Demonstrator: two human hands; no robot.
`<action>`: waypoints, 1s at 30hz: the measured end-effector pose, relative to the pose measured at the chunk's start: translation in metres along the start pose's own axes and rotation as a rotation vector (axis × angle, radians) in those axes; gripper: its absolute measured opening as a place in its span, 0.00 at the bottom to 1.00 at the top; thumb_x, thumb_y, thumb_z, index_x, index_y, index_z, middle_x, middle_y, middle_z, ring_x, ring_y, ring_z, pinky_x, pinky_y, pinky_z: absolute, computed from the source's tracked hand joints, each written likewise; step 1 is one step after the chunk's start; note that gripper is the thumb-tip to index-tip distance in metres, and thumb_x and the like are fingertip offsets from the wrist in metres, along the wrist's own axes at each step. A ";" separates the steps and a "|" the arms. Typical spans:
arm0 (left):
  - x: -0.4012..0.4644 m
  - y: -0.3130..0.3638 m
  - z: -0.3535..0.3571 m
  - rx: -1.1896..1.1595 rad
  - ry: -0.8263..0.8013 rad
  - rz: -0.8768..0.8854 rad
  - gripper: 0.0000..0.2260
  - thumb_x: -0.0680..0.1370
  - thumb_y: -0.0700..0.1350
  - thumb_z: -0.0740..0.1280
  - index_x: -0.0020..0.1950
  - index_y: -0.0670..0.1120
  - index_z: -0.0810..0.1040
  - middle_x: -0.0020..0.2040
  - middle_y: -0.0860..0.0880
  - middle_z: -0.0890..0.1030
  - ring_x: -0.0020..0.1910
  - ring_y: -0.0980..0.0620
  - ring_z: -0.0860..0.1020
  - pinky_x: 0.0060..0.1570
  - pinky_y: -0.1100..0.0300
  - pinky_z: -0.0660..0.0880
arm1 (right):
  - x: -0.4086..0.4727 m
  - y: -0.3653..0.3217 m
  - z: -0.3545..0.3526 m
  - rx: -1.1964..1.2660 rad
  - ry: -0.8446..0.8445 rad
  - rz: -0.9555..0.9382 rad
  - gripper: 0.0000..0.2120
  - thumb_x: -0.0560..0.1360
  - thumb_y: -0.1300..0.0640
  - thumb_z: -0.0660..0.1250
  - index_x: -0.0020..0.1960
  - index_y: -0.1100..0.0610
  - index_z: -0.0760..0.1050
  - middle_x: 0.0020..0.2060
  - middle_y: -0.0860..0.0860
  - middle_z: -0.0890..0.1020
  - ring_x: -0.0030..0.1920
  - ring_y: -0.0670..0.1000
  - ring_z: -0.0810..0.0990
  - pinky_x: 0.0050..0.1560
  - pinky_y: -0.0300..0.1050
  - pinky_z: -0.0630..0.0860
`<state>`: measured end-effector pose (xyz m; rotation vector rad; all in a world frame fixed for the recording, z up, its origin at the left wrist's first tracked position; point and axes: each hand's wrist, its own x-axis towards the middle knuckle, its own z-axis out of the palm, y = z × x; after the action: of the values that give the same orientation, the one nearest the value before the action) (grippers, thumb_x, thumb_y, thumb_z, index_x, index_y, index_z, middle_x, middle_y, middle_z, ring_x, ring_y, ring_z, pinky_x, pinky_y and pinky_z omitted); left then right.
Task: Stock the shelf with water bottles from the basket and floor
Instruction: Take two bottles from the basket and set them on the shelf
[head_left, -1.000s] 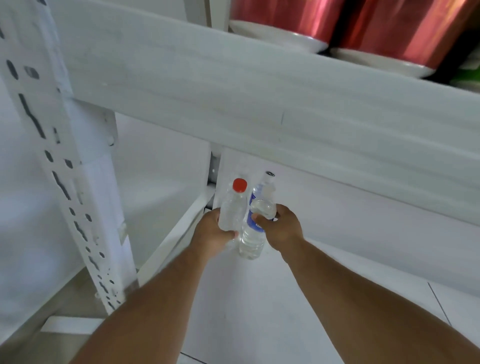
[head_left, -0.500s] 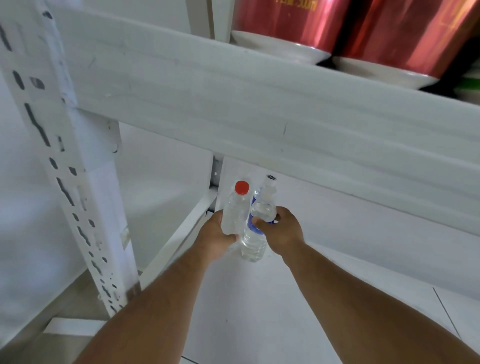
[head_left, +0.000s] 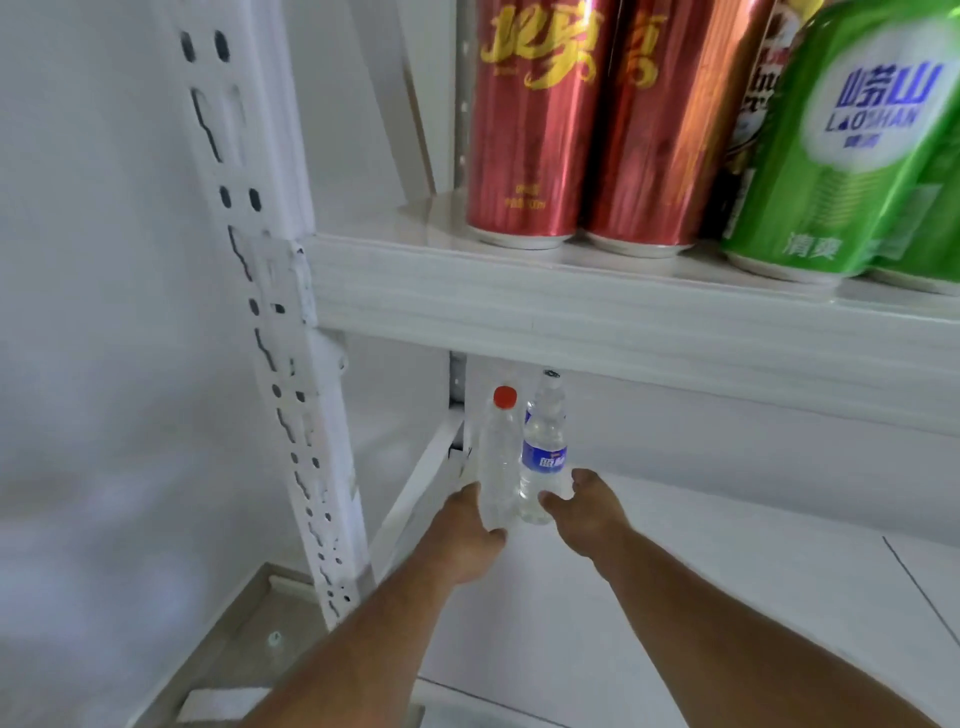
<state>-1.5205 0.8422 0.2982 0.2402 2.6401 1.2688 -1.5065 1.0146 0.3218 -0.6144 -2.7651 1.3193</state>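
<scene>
Two clear water bottles stand upright side by side at the back left corner of the white lower shelf (head_left: 727, 545). The red-capped bottle (head_left: 498, 457) is on the left, and my left hand (head_left: 467, 535) grips its base. The blue-labelled bottle (head_left: 543, 452) with a dark cap is on the right. My right hand (head_left: 587, 509) wraps its fingers around the bottom of it. Both bottle tops reach just under the upper shelf beam (head_left: 623, 317).
Two red cans (head_left: 530, 124) and green cans (head_left: 852, 140) stand on the upper shelf. A white perforated upright post (head_left: 291, 364) rises at the left beside a white wall. A seam (head_left: 919, 592) crosses the lower shelf at the right.
My hands have slid down from the middle of the bottles to their bases. The view has tilted up, so the cans on the upper shelf show in full.
</scene>
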 end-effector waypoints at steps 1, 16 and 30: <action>-0.008 0.001 -0.003 0.076 -0.020 0.008 0.28 0.73 0.50 0.69 0.73 0.55 0.66 0.66 0.51 0.77 0.61 0.50 0.77 0.60 0.56 0.75 | -0.012 0.002 0.002 -0.017 -0.016 0.003 0.29 0.77 0.46 0.67 0.73 0.56 0.66 0.65 0.53 0.77 0.48 0.50 0.73 0.45 0.40 0.68; -0.131 0.007 -0.019 0.826 -0.288 0.230 0.35 0.79 0.54 0.63 0.81 0.50 0.49 0.81 0.49 0.48 0.79 0.47 0.52 0.73 0.49 0.58 | -0.174 0.044 0.014 -0.823 -0.110 -0.201 0.39 0.78 0.35 0.53 0.81 0.56 0.48 0.81 0.55 0.49 0.80 0.56 0.45 0.78 0.54 0.48; -0.285 0.012 0.058 0.867 -0.312 0.142 0.30 0.75 0.55 0.66 0.75 0.50 0.64 0.73 0.49 0.68 0.68 0.43 0.70 0.64 0.47 0.71 | -0.316 0.134 -0.019 -0.734 -0.219 -0.231 0.37 0.78 0.36 0.57 0.78 0.58 0.56 0.77 0.55 0.63 0.76 0.58 0.61 0.72 0.57 0.64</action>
<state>-1.2304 0.8269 0.3039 0.6869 2.7322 0.0138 -1.1662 0.9927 0.2810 -0.1338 -3.3437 0.3135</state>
